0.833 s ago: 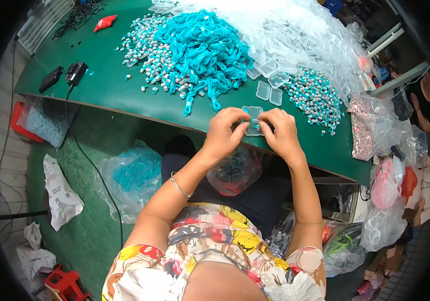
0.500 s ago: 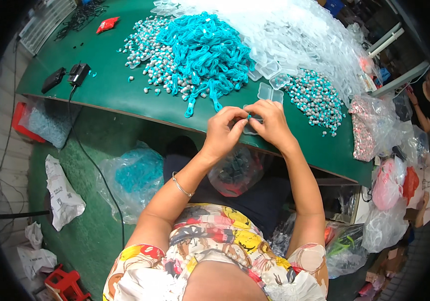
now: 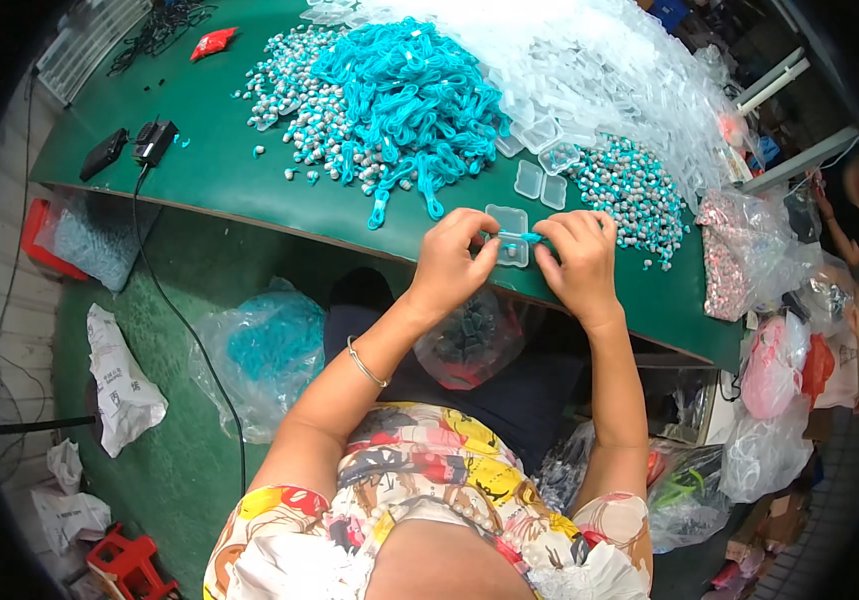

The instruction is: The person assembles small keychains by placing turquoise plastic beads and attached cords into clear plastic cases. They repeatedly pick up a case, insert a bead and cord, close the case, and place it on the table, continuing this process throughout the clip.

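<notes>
Turquoise cord-like piece: short and thin, held up between the two hands, above the open clear box at the front edge of the table.
Right hand: thumb and forefinger pinching the turquoise piece, the other fingers curled beside them.
Left hand: fingers bent, thumb and forefinger close together at the left end of the same piece; whether they grip it, I cannot tell.
Open clear box: small, hinged, rounded plastic, lying between the hands, one half farther from the person and one nearer; something small shows in the nearer half, too small to make out.
Second open clear box: the same kind, a little farther back, lying flat with both halves up.
Heap of turquoise cord bundles: looped and tied, piled beyond the left hand.
Left spread of grey and turquoise beads: small and rounded, scattered along the heap's left side.
Right spread of grey and turquoise beads: gathered beyond the right hand, below the mound of clear plastic boxes.
Table: green top, also carrying a black power adapter with a cable and a small red packet.
Clear plastic bag: turquoise contents, on the green floor to the person's left.
</notes>
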{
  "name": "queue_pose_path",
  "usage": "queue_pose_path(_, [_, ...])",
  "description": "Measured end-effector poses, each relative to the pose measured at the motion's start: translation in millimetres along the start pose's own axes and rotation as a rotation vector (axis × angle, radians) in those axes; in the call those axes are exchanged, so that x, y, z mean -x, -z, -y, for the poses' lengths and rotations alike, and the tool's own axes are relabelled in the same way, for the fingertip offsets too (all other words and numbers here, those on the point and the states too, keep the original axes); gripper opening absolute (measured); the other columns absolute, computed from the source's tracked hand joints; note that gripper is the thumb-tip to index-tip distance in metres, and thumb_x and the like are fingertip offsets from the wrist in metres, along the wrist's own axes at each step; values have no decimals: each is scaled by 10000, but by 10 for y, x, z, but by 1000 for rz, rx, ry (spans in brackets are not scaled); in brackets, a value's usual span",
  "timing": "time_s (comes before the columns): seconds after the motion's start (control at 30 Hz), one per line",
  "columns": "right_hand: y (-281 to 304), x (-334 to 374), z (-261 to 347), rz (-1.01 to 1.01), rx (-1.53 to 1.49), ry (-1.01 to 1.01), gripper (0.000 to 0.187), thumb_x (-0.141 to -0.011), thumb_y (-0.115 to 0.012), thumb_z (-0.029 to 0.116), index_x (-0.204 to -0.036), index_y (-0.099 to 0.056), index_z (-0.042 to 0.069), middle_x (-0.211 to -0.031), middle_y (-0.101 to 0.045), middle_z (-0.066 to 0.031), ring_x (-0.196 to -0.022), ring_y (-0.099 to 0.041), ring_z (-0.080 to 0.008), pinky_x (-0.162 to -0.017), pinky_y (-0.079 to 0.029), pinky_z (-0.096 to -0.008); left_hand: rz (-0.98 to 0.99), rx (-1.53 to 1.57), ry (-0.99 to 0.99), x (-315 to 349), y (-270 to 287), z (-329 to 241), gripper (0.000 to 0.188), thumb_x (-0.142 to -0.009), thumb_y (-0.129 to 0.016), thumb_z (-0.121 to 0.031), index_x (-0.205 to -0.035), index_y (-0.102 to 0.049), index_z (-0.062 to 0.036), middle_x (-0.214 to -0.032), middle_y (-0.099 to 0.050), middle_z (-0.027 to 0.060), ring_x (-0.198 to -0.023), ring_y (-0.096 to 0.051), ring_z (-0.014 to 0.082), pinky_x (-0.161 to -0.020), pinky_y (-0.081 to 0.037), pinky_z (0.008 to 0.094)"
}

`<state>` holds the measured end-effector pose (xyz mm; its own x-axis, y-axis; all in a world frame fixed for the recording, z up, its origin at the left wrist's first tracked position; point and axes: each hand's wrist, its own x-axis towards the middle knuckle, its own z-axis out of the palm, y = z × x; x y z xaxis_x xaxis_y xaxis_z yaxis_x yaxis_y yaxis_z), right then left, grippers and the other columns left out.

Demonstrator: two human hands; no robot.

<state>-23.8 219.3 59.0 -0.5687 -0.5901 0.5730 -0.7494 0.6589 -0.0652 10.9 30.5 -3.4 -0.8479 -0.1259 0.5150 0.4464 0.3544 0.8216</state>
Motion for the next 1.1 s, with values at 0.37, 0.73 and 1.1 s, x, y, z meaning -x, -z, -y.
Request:
queue_pose_path(0.37, [-174, 199, -117, 54, -313, -295, 181, -781, -758, 126, -936, -677, 82, -843, -663, -52, -793, -633, -243, -767, -435, -380, 171, -281, -131, 6, 23, 17, 183, -748, -747, -132, -916, -678, -111, -960, -623, 58, -943, -576, 273, -783, -419, 419])
queue_pose_path(0.73, [-241, 86, -14, 43, -540, -418, 194, -795, -716, 21, -983, -666, 21, -896, -667, -121, -793, -649, -281, -702, -515, -374, 223, -381, -224, -18, 19, -47, 244, -716, -794, -174, -936, -704, -116, -973, -571, 56, -936, -555, 263, -739, -402, 410])
queue_pose_path(1.1, [-318, -7, -49, 104, -439, -172, 170, -775, -718, 21, -936, -668, 39, -892, -667, -100, -857, -636, -298, -749, -506, -403, 196, -262, -158, 7, 95, -68, 389, -740, -797, -142, -1095, -650, -90, -1026, -574, 108, -978, -575, 306, -799, -444, 419])
